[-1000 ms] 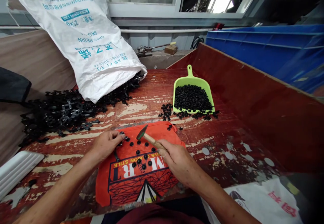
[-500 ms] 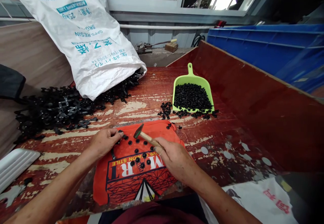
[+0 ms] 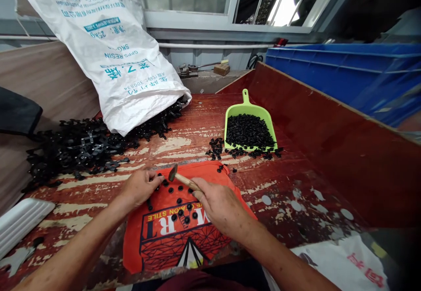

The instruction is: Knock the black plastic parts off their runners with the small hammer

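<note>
A small hammer with a wooden handle is in my right hand, its dark head close to my left fingertips. My left hand pinches a small black part at the upper left of a red printed cloth; the part is mostly hidden by the fingers. Several round black pieces lie spread on the cloth. Beyond it, a green dustpan holds a heap of small black pieces, with more spilled at its front edge.
A white sack lies open over a pile of black parts at the left. A blue crate stands behind a red board on the right. A white tray is at the left edge.
The hammer head has shifted left and slightly down, nearer my left fingertips. The view has tilted up a little, so the scene sits lower.
</note>
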Tool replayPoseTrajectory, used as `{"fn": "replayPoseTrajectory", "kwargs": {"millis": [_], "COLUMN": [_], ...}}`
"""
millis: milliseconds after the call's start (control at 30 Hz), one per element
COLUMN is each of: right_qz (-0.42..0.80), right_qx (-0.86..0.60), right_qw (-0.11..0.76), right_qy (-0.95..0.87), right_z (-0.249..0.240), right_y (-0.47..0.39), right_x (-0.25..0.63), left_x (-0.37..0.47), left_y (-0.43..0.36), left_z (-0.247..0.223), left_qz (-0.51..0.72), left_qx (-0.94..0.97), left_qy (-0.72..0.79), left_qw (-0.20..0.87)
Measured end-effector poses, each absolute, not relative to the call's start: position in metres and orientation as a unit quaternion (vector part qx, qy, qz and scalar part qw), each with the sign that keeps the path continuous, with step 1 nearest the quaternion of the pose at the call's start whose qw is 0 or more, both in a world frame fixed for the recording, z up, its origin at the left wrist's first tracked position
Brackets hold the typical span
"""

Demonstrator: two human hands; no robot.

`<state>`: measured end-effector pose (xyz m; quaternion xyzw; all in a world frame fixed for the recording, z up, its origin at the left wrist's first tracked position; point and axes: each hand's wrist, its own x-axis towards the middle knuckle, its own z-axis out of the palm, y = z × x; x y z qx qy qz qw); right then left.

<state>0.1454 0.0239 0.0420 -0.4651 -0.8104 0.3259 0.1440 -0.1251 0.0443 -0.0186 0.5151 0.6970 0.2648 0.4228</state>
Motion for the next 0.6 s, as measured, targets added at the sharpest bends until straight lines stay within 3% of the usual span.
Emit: {"fn": "replayPoseTrajectory", "kwargs": {"millis": [600], "right_qz": [0.262], "right_qx": [-0.456], "right_qw": [0.133], "right_qy": [-0.840], "right_z": [0.040], "right_y": [0.028], "right_x": [0.132], "left_x": [-0.120], "left_y": [0.042], "left_z": [-0.013], "left_qz": [0.291], "left_qx": [0.482], "left_qy": [0.661], "left_qw": [0.495]}}
